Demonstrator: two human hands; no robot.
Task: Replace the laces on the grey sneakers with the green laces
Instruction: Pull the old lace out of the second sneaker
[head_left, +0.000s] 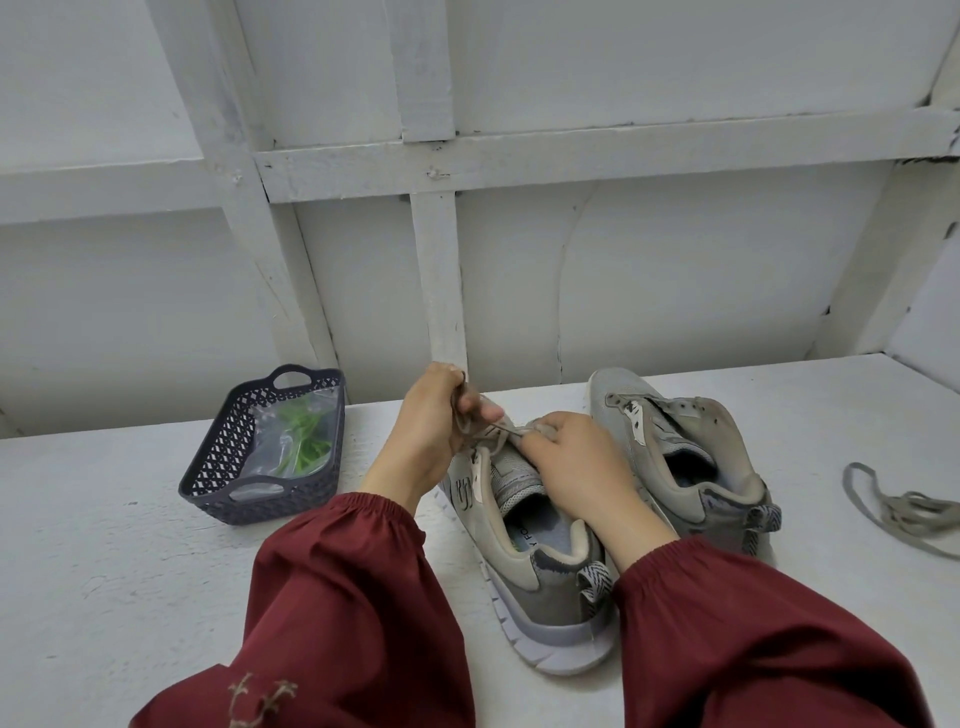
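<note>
White paint, rough and scuffed, covers the desk (130, 571) and the wooden battens (439, 270) of the wall behind it. A grey sneaker (550, 608) of mesh and smooth panels, with a thick, pale, ribbed sole and a zigzag heel tab, is stood heel toward the person. Just right of this sneaker its twin (691, 436) is set. Well to the sneaker's left a dark plastic lattice basket (218, 467) is seen, with a clear bag (270, 452) holding green laces (304, 441) laid in it. Well to the sneaker's right a loose grey lace (904, 514) is heaped. Over the sneaker's forepart both hands are extended from gathered dark red sleeves (337, 597). A flat lace (496, 431) is gripped in the curled fingers (447, 376) of the raised left hand (431, 436) and pinched near the eyelets by the right hand (576, 462).
</note>
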